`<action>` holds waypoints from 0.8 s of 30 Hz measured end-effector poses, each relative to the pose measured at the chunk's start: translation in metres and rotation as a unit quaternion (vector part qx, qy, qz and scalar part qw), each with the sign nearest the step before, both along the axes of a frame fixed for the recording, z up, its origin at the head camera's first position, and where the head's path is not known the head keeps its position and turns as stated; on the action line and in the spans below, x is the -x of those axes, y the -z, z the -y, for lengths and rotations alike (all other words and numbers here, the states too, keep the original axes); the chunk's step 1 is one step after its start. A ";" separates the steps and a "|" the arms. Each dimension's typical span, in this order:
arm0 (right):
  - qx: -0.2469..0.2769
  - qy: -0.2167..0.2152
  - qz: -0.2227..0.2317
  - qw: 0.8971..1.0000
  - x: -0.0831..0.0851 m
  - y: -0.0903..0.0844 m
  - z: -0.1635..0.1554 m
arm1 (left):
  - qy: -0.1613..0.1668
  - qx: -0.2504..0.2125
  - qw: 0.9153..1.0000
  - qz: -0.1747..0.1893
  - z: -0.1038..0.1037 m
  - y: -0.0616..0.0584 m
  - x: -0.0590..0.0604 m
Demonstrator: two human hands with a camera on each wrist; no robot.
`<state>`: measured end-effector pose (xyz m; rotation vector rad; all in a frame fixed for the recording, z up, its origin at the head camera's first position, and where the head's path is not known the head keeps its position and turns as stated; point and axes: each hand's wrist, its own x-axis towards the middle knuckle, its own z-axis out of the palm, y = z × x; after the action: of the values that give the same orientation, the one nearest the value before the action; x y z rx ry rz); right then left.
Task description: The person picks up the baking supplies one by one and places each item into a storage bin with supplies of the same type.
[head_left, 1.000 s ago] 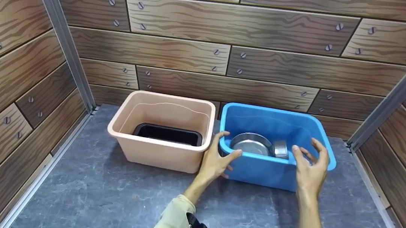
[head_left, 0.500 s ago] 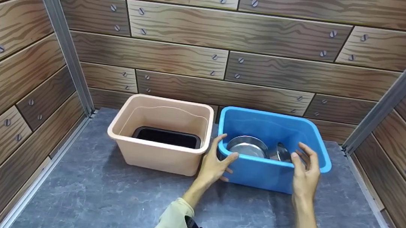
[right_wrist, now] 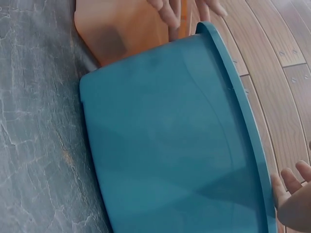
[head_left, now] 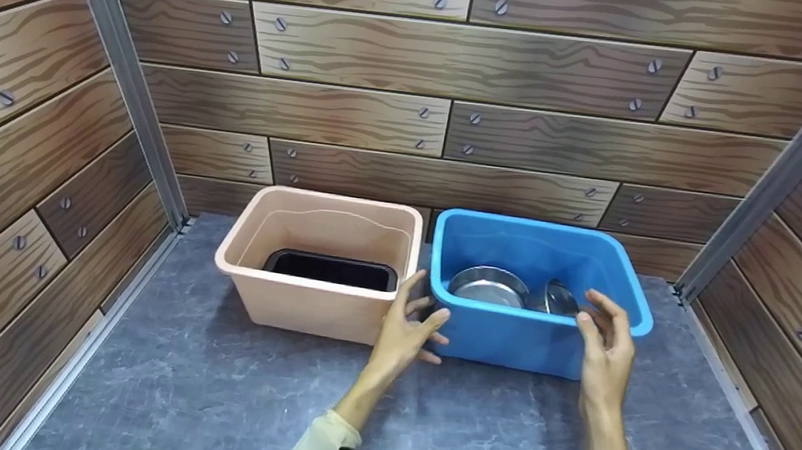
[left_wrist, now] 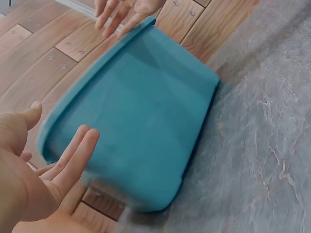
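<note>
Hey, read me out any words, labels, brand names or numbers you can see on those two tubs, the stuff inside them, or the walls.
None: no text shows in any view.
Blue tub: plain walls, no label.
Peach tub: plain; only a moulded wavy line inside.
Black tray and steel bowls: no markings visible.
Wood-pattern walls: only printed screw heads.
</note>
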<state>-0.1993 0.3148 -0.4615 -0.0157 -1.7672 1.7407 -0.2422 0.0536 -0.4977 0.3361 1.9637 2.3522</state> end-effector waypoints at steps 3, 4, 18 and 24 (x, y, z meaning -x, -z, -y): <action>-0.009 -0.004 0.003 1.000 -0.007 -0.001 0.001 | 0.004 -0.005 1.000 -0.021 0.012 -0.006 -0.006; -0.018 -0.007 0.006 1.000 -0.010 -0.002 0.001 | 0.006 -0.003 0.999 -0.034 0.016 -0.009 -0.009; -0.125 -0.177 -0.071 0.974 -0.060 -0.035 0.023 | 0.008 0.244 0.908 -0.341 0.091 -0.060 -0.072; -0.276 -0.142 -0.108 0.945 -0.088 -0.060 0.040 | -0.044 0.350 0.825 -0.441 0.128 -0.071 -0.086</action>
<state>-0.1117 0.2745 -0.4018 0.6703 -2.0991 1.3031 -0.1561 -0.0744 -0.4265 1.4658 3.0564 1.3552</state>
